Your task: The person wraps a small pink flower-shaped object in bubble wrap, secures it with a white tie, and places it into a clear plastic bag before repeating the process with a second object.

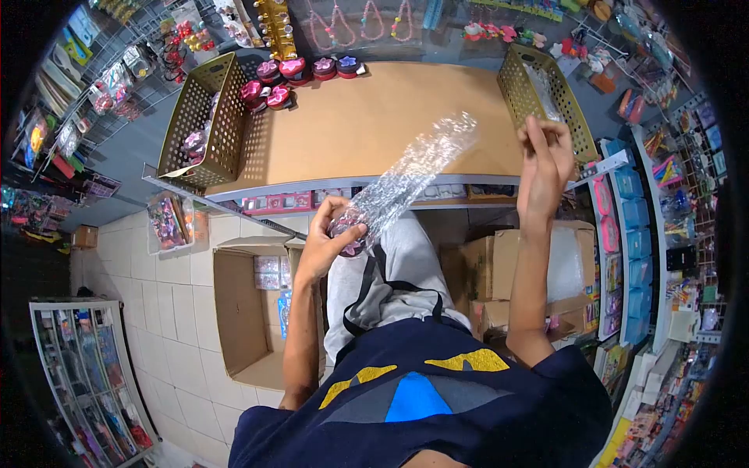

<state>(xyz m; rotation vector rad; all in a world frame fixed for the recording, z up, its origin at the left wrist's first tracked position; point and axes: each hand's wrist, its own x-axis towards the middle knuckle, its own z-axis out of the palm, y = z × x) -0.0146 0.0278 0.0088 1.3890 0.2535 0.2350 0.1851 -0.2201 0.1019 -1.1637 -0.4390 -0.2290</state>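
Note:
My left hand (331, 240) is closed around a small dark and pink item (348, 236) in clear bubble wrap (413, 175). The long loose end of the wrap stretches up and right over the front edge of the brown shelf board (367, 117). Raised at the right, my right hand (544, 164) is beside the olive basket (577, 129), away from the wrap. Its fingers are bent together, and anything between them is too small to make out. Several pink and dark flower-topped items (294, 72) stand at the board's back left.
Another olive basket (226, 129) with wrapped items stands at the board's left end. Below are an open cardboard box (242, 312), a clear tub (199, 230) and more boxes (499, 265). Goods racks (640, 257) line the right side.

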